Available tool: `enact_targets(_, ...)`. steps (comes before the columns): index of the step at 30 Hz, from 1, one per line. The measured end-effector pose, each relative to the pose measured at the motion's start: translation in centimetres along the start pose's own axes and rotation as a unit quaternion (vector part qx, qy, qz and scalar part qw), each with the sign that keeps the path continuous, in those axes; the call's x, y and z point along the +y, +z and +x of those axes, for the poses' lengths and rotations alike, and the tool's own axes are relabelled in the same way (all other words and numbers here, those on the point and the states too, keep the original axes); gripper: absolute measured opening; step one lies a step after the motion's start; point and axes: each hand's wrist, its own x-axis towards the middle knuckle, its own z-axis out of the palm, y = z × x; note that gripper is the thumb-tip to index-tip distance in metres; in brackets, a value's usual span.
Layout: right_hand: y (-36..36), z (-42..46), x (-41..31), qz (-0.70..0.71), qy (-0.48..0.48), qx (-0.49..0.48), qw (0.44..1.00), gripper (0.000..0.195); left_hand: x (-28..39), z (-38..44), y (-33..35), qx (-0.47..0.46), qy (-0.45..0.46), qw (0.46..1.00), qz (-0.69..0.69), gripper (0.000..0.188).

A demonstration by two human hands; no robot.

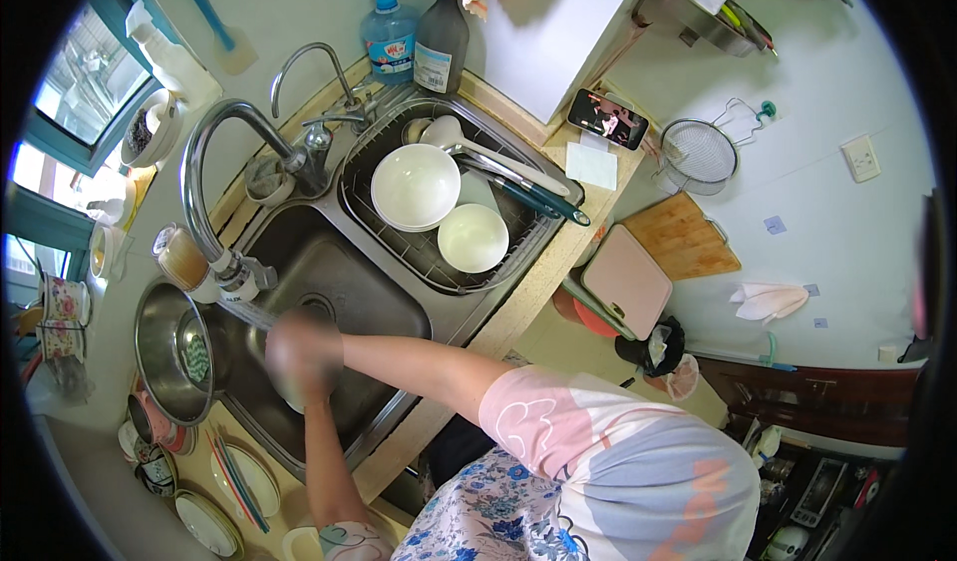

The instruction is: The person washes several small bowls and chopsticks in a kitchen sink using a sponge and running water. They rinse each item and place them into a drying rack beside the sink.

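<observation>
My left hand and my right hand come together over the stainless steel sink, below the stream from the chrome faucet. Both are blurred, so their fingers and grip cannot be made out. A thin part of a white dish shows beneath my left hand; the rest is hidden. A metal basin holding a green and white scrubber leans at the sink's left side. In the neighbouring sink, a wire rack bears white bowls, a ladle and utensils with dark green handles.
Colored chopsticks, plates and cups stand on the left counter. A blue soap bottle and a dark bottle are behind the rack. A phone leans at the counter's right end, near cutting boards.
</observation>
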Motion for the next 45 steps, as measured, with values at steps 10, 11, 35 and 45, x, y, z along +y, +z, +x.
enact_targets(10, -1.2, -2.1, -0.2, 0.133, 0.087, -0.051, 0.986, 0.050, 0.4, 0.4, -0.7, -0.024, 0.016, 0.997, -0.072, 0.030)
enact_targets(11, -1.1, -1.9, -0.1, 0.160, 0.115, -0.078, 0.977, 0.051, 0.5, 0.5, -0.6, -0.032, 0.023, 0.995, -0.090, 0.030)
enact_targets(35, -1.6, -3.3, -0.6, -0.141, -0.113, 0.021, 0.983, 0.061, 0.7, -1.7, -0.7, 0.204, 0.055, 0.976, -0.061, 0.038)
enact_targets(45, -2.6, -0.6, 1.1, -0.249, -0.118, 0.027, 0.961, 0.033, 1.0, -2.9, 0.1, 0.090, 0.006, 0.989, -0.114, 0.048)
